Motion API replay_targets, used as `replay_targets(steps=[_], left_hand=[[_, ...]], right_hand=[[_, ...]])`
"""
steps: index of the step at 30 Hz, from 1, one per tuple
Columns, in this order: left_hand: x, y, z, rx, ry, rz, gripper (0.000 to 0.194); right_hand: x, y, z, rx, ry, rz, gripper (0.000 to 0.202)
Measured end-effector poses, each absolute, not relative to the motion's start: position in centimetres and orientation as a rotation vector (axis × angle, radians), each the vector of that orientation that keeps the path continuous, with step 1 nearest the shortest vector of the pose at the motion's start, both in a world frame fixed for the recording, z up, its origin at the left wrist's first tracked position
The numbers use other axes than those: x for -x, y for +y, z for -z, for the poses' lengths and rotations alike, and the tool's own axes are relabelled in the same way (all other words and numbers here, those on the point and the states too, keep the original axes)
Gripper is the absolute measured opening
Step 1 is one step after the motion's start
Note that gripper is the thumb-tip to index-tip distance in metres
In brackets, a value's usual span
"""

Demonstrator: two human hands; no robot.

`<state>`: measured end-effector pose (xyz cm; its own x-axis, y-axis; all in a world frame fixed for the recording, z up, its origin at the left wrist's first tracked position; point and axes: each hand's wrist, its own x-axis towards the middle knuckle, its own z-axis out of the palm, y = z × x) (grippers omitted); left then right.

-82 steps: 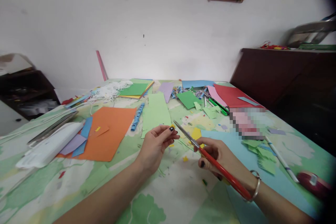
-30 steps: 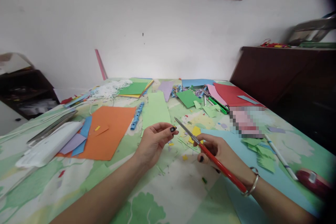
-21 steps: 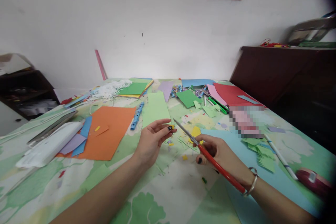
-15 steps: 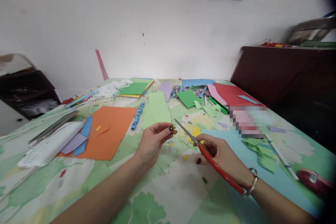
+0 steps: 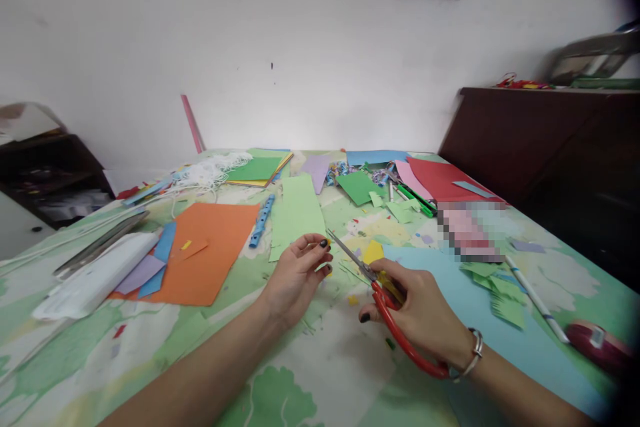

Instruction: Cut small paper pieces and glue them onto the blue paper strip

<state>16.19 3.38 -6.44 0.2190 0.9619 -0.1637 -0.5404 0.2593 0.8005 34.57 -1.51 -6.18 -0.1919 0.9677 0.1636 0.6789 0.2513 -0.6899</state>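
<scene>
Red-handled scissors [image 5: 405, 340] are in my right hand [image 5: 425, 300], whose fingers wrap round the upper handle loop. Their blades look nearly together and point up and left, with the tip close to my left fingertips. My left hand [image 5: 295, 277] has thumb and index finger pinched together; a tiny yellow bit shows at the fingertips, mostly hidden. Below both hands, small green and yellow scraps lie on the patterned tablecloth [image 5: 345, 373]. A yellow paper piece [image 5: 373, 252] sits just behind the blades.
Orange paper [image 5: 220, 240], a blue flute-like strip [image 5: 261, 221] and light green paper [image 5: 299, 207] lie left and ahead. Light blue paper [image 5: 450, 273], green scraps [image 5: 505, 300], a white pen [image 5: 537, 307] and a dark red object [image 5: 597, 347] are on the right.
The scissors have turned and shifted slightly left with my right hand, and their handles look further apart. My left hand has moved a little; less of the yellow bit shows.
</scene>
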Motion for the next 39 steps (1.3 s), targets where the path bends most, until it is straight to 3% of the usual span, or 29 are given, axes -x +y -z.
replay_targets(steps=[10,22,39], left_hand=[[-16.59,3.0,5.99,-0.648,0.729,-1.169,0.014],[-16.68,2.49,5.78,-0.822,0.765,-1.141,0.008],[-16.73,2.64,6.07,-0.83,0.724,-1.163,0.007]], right_hand=[[-33.91,-2.25,6.28,1.533,-2.023,-0.542,0.02],[-33.8,-2.56,6.61,1.539,-2.012,-0.418,0.042],[-33.92,-2.41,6.55,1.522,-2.034,-0.385,0.038]])
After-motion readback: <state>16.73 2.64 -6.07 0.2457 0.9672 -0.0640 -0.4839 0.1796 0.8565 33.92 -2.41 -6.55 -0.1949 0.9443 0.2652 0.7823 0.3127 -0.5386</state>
